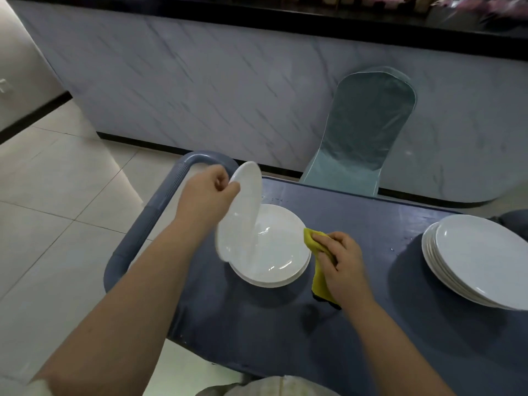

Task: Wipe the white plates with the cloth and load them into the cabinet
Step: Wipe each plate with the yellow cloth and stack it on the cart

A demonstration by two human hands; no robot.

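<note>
My left hand (205, 195) pinches a plate (240, 221) tilted on the stack (280, 252), my right hand (343, 261) grips the cloth (317, 281) beside it; wiping comes next, I'd say.

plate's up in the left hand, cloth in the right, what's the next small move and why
Probably bring the right hand with the yellow cloth across to the tilted plate and start wiping its face. The left hand holds that plate on edge over the stack, while the cloth sits beside the stack, not yet on the held plate.
</note>
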